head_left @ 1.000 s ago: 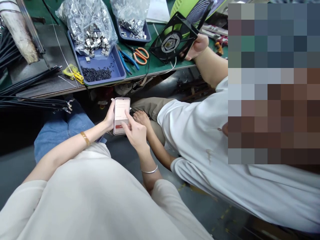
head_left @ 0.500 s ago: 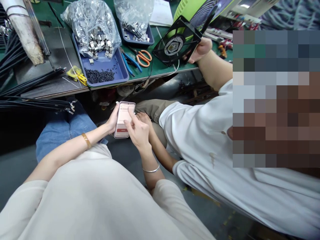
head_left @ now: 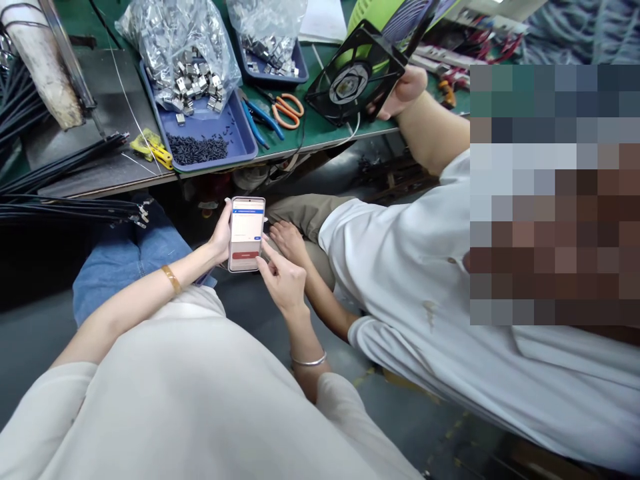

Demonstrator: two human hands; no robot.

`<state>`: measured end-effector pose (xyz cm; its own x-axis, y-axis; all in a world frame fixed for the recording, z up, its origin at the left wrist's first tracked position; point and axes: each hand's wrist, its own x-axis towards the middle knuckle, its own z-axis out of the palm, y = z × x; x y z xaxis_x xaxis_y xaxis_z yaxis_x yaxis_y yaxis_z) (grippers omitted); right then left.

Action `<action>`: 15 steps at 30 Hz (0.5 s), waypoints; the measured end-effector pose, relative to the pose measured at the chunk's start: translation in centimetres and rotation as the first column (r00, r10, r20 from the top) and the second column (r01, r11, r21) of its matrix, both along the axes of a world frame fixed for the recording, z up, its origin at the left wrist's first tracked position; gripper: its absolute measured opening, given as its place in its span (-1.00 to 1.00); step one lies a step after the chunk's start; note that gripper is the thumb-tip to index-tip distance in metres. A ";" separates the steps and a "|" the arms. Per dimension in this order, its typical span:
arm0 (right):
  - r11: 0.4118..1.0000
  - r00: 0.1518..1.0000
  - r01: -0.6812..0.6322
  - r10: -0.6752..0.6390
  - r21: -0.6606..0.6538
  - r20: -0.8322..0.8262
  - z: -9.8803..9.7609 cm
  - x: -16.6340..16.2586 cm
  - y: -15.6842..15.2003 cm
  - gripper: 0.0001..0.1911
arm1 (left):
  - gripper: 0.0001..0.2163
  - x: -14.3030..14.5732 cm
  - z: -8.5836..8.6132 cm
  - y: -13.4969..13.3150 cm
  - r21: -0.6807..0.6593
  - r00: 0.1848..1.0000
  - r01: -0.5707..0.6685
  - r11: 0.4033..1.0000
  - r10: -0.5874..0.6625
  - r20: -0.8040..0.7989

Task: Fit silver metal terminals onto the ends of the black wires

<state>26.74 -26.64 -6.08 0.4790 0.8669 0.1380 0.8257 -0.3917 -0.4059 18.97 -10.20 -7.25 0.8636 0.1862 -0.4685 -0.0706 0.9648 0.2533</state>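
A smartphone (head_left: pixel 245 235) rests upright in my left hand (head_left: pixel 221 235), held by its left edge over my lap. Its lit screen has a blue bar at the top and a red button low down. Beside the phone's lower right edge is my right hand (head_left: pixel 284 275), holding nothing. Its index finger and thumb point at the screen while the other fingers curl loosely. Whether a fingertip touches the glass I cannot tell.
A co-worker on the right holds a black fan (head_left: pixel 356 77). On the bench lie a blue tray (head_left: pixel 239 143) with metal connectors and black pieces, blue-handled pliers (head_left: pixel 263 120), orange-handled scissors (head_left: pixel 289 111), a yellow cutter (head_left: pixel 159 152) and bundled black cables (head_left: pixel 65 163).
My right hand has drawn back from over the screen to the phone's lower right side. On the screen a panel with a blue bar now shows. The phone has shifted slightly up.
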 end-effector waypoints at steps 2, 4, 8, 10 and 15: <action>1.000 1.000 -0.014 0.014 -0.007 0.024 0.0 0.0 0.1 -0.49 | -0.11 -0.1 0.0 0.0 0.006 1.000 -0.007 1.000 0.007 0.005; 0.999 0.999 -0.032 0.032 -0.006 0.041 -0.1 0.1 0.2 -0.49 | -0.11 -0.1 -0.1 0.0 0.018 1.000 -0.015 1.000 0.015 0.008; 0.998 0.998 -0.061 0.061 0.003 0.029 -0.1 0.1 0.5 -0.50 | -0.10 -0.1 -0.6 0.0 0.017 1.000 -0.012 1.000 0.012 0.008; 0.998 0.999 -0.035 0.036 0.054 -0.001 0.2 0.2 0.5 -0.50 | -0.11 -0.1 -0.9 0.0 0.012 0.999 -0.031 0.999 0.031 0.017; 0.966 0.994 0.091 -0.075 0.240 -0.078 1.0 0.5 0.0 -0.47 | -0.03 -0.3 -1.5 0.3 0.061 0.999 0.031 0.998 -0.033 0.039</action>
<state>27.21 -26.65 -5.12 0.5633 0.7682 0.3043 0.7618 -0.3403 -0.5512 18.65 -9.91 -8.78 0.8874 0.1849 -0.4223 -0.0509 0.9497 0.3090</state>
